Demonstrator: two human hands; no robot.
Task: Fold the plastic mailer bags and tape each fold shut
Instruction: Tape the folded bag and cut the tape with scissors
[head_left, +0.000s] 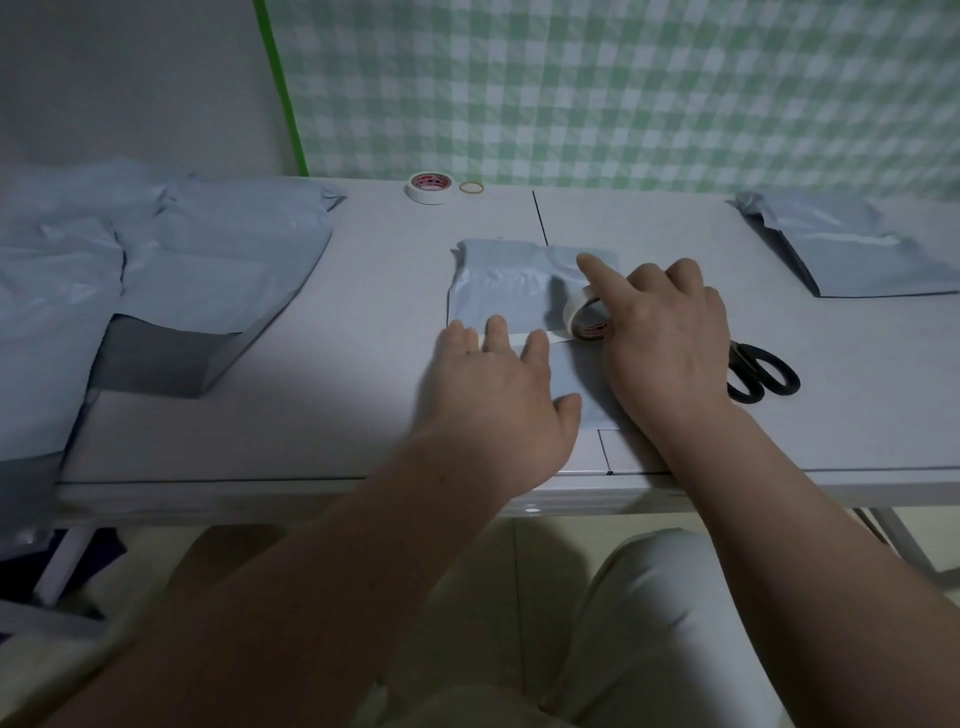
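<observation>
A folded grey mailer bag (506, 291) lies flat in the middle of the table. A strip of white tape (519, 340) runs across its fold, still joined to a tape roll (584, 317). My left hand (498, 384) lies flat on the bag, fingertips pressing the strip's left end. My right hand (665, 322) grips the roll standing on edge at the strip's right end, index finger stretched out over it.
A pile of unfolded grey mailer bags (156, 260) covers the table's left end. A folded bag (852, 254) lies at the far right. Black scissors (763, 374) rest by my right wrist. A second tape roll (427, 187) and a rubber band (471, 187) sit at the back.
</observation>
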